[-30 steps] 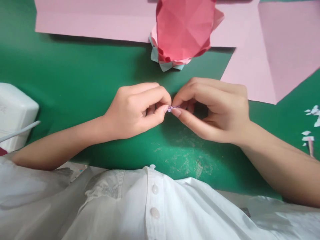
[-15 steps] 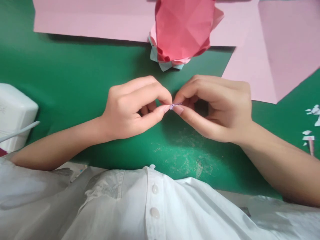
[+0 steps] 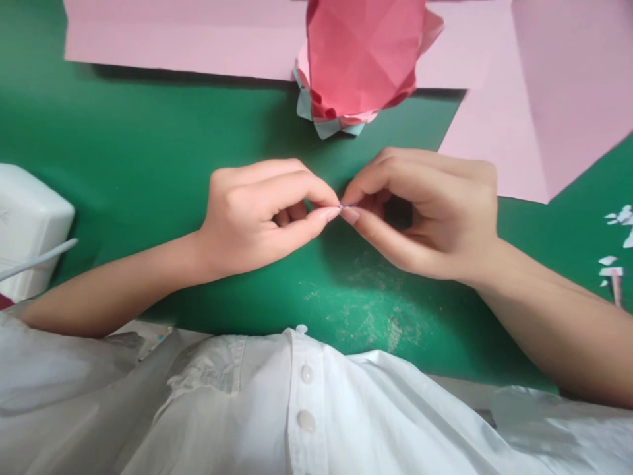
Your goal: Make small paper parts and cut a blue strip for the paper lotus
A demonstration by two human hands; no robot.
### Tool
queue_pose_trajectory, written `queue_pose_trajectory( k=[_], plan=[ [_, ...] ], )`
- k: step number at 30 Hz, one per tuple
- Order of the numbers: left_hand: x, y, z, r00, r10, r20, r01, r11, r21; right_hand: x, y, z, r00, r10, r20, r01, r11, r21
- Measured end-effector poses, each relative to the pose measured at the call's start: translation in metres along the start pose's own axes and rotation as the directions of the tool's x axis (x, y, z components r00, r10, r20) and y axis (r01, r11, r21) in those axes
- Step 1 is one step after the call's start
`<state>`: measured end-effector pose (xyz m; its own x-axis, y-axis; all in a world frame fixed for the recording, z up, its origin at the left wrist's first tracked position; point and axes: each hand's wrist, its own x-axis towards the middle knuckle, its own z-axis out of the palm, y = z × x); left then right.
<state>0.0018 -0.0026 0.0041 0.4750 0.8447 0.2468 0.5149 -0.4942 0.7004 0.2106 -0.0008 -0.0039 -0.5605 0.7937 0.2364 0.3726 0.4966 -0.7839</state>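
A tiny purple piece [image 3: 342, 207], perhaps paper, is pinched between my two hands, mostly covered by the fingertips. My left hand [image 3: 262, 218] is closed on it with thumb and index finger. From the other side my right hand [image 3: 425, 211] pinches it the same way, and the fingertips of both hands nearly touch. Just beyond the hands stands a folded paper flower [image 3: 366, 59], red on top with pink and pale blue petals beneath.
Pink paper sheets [image 3: 182, 39] lie across the far side of the green table [image 3: 123, 138]. A white plastic box [image 3: 30, 224] with a grey cable [image 3: 39, 258] is at the left. Small white paper scraps [image 3: 610, 270] lie at the right edge.
Less of the purple piece shows between the fingertips now. My left hand has tilted slightly and shifted a little; my right hand is almost unmoved.
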Motion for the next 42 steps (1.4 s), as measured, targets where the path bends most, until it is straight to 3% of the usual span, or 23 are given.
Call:
queue_pose_trajectory(
  k=[11, 20, 42],
  plan=[
    [0.0006, -0.0024, -0.0004, 1.000, 0.010, 0.028, -0.008, 0.999, -0.045, -0.0019, 0.0020, 0.0046, 0.999, -0.045, -0.021, 0.043, 0.997, -0.068],
    [0.0023, -0.0018, -0.0001, 0.993, 0.034, 0.116, -0.037, 0.999, 0.026, -0.0024, 0.0009, 0.0051, 1.000, -0.025, -0.003, 0.025, 0.994, -0.106],
    [0.0024, -0.0030, -0.0008, 0.995, -0.008, 0.101, 0.016, 0.997, -0.082, -0.0018, 0.0014, 0.0026, 1.000, -0.021, -0.002, 0.021, 0.999, -0.047]
  ],
)
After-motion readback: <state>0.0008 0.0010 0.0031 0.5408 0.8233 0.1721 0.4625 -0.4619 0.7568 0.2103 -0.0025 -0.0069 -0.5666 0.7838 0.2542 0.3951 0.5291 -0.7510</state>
